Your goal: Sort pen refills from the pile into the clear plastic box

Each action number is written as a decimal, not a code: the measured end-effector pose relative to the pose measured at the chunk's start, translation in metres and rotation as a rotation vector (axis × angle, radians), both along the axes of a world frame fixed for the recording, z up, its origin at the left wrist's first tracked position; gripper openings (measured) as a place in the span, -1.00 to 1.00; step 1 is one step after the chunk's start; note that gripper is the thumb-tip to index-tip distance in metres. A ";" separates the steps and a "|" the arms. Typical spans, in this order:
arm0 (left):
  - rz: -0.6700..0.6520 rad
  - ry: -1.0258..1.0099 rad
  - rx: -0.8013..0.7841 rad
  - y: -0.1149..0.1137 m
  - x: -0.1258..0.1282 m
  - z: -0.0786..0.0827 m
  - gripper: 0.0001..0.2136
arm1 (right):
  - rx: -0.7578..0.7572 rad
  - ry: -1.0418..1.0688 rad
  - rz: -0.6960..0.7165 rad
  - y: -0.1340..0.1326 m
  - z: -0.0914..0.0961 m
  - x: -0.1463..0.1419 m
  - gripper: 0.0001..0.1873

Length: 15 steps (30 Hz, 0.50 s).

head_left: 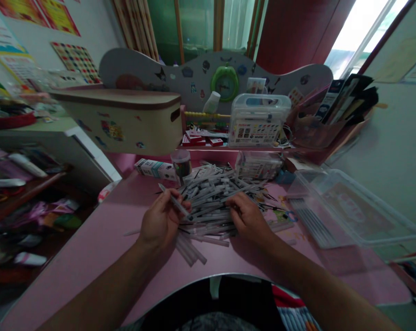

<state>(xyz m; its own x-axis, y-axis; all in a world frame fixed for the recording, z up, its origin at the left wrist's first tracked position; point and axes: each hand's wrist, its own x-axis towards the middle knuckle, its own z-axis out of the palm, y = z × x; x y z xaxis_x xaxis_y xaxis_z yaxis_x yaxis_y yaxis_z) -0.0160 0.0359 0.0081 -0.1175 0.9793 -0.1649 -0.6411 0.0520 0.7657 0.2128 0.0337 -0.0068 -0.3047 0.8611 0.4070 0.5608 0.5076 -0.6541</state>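
A big heap of grey-white pens [211, 193] lies in the middle of a pink desk [101, 239]. My left hand [161, 218] is at the heap's left edge, fingers closed around one pen [173, 201] that points up and left, with a few more pens under the palm. My right hand [247, 216] rests palm down on the right part of the heap, fingers curled among the pens; what they pinch is hidden.
A clear plastic box [346, 209] with several pens in it lies open at the right. Behind the heap stand a small round jar [181, 163], a carton [154, 168], a clear case [258, 119] and a cream wooden box [125, 117]. Cluttered shelves fill the left.
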 end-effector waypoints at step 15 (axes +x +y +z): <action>-0.081 0.037 0.004 -0.005 0.007 0.003 -0.73 | 0.208 -0.392 0.244 -0.006 -0.008 -0.009 -0.88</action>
